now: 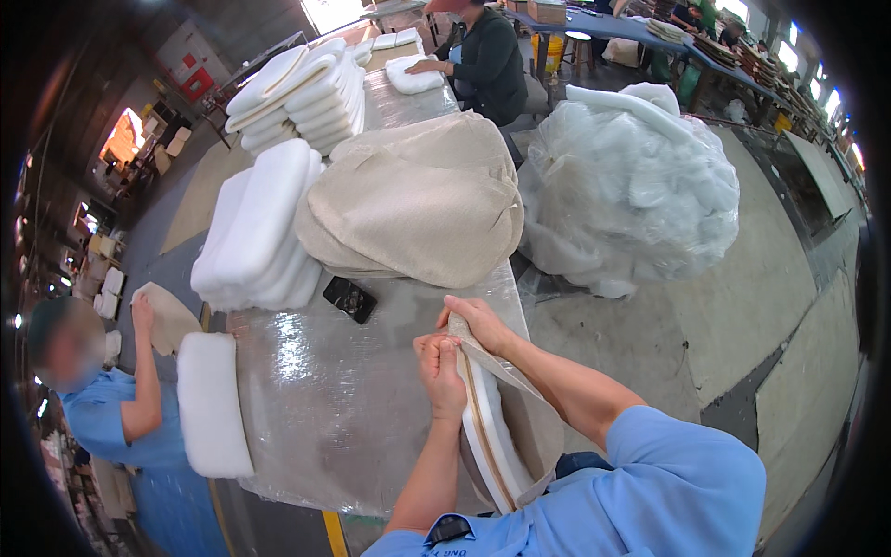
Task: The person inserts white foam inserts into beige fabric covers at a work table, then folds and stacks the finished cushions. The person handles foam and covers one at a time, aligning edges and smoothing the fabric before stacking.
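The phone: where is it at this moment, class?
In the head view, the phone lies on the table, left of centre, just below the beige covers, beside the white stack's lower right corner and up-left of the left hand.

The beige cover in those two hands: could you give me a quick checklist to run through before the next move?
1. Beige cover gripped: ok; the left hand and right hand both hold its far end.
2. White pad within the cover: ok; it lies between the cover's sides.
3. Cover closed: not ok; its side gapes, showing the pad's edge with a brown strip along it.
4. Far end filled: cannot tell; the hands hide it.
5. Phone clear of the hands: ok; it lies apart from them on the table.
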